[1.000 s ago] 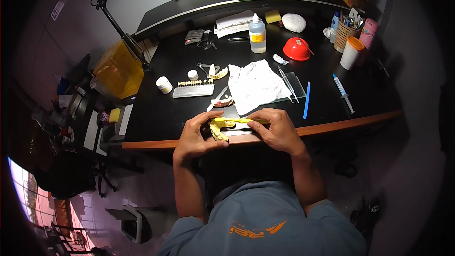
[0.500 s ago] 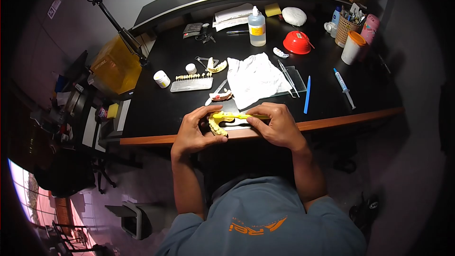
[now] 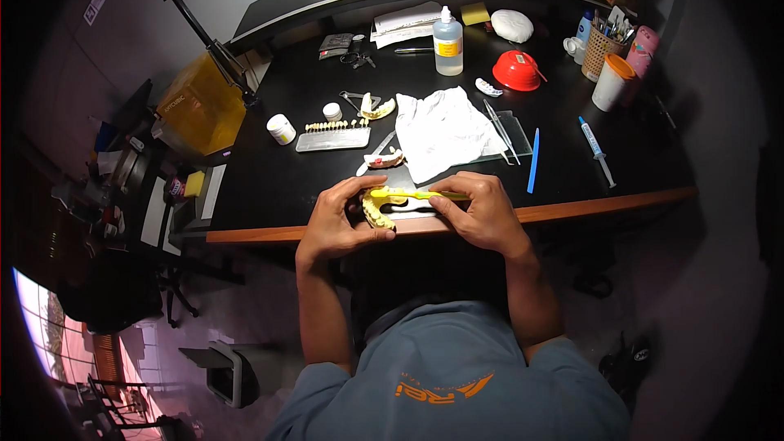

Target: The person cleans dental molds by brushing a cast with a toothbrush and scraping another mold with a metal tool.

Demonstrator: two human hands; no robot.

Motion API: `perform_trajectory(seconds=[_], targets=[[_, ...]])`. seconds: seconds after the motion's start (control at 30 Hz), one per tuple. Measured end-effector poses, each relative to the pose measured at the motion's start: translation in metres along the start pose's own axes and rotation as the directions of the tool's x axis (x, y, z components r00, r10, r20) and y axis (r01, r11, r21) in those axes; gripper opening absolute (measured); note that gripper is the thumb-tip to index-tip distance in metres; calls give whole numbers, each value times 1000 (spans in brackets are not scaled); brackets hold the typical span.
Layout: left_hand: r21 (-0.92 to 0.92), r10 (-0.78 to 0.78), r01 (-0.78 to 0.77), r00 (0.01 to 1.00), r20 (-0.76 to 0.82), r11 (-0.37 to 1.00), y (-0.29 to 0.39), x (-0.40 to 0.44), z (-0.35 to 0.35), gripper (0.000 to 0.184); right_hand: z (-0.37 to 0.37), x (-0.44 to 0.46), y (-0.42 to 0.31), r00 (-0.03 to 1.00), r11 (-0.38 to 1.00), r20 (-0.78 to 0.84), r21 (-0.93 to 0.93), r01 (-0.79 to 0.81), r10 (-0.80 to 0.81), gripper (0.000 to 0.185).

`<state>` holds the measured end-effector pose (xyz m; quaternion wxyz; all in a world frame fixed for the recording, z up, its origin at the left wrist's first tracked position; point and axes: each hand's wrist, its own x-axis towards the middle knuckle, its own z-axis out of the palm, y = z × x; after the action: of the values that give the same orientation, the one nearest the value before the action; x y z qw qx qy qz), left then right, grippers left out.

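My left hand (image 3: 336, 216) is curled around a pale yellow dental cast (image 3: 376, 214), a horseshoe-shaped arch with teeth, held over the desk's front edge. Pinched in my right hand (image 3: 482, 211) is a slim yellow toothbrush-shaped tool (image 3: 420, 194). Its far end lies against the upper part of the cast, though bristles cannot be made out. Just beyond my hands lie a pinkish dental model with a red patch (image 3: 384, 160) and a crumpled white cloth (image 3: 441, 135).
A tooth shade guide (image 3: 333, 139), white jar (image 3: 281, 129) and another cast (image 3: 378, 109) stand left. Behind the cloth are a clear bottle (image 3: 447, 45) and red bowl (image 3: 517, 71). Tweezers (image 3: 501, 132), a blue stick (image 3: 533, 161) and a syringe (image 3: 597, 152) lie right.
The tool's tip has shifted slightly on the cast, and both hands keep their grip. The view has shifted a little, so the desk items sit slightly further right.
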<state>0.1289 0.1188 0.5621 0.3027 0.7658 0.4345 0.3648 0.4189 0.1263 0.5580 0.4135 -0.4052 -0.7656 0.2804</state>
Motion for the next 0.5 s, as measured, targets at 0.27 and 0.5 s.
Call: perform_trajectory(seconds=[0.27,0.5], targets=[[-26,-75,76,996,37,997,2,-1,0,88,0,-1,0,1000,1000,2,12,-21,21,24],[-3,7,-7,1000,-4,1000,-3,1,2,88,1,-1,3,1000,1000,-8,-9,-4,4,23]])
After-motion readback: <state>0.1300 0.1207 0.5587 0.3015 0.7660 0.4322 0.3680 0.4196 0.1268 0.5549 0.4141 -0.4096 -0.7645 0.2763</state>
